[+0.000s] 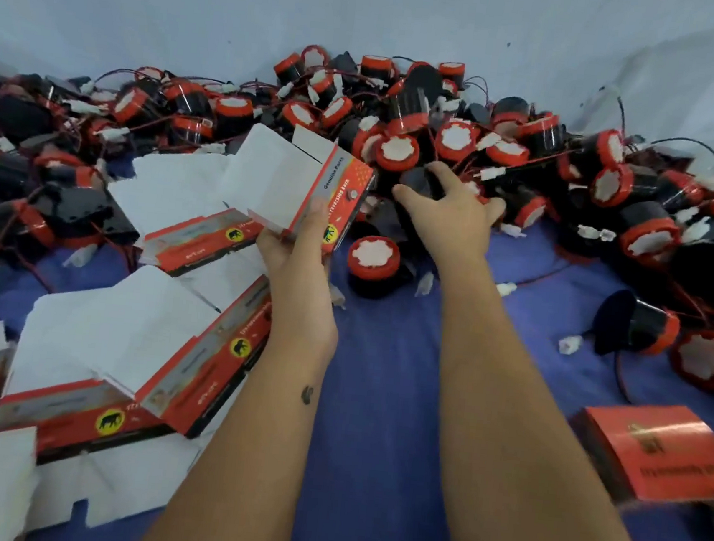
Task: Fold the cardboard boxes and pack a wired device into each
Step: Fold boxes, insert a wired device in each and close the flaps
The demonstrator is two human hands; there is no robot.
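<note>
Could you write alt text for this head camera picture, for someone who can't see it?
A person's left hand holds an open cardboard box while the right hand reaches into a pile of red-and-black wired devices on a blue cloth.

Both my arms reach forward, bare.
My left hand point(294, 242) has fingers curled in a grip; my right hand point(450, 211) stretches farther out, palm down, fingers curling.

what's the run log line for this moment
left hand: holds open box | right hand: reaching onto black device in pile | stage: box folded, device not yet packed
</note>
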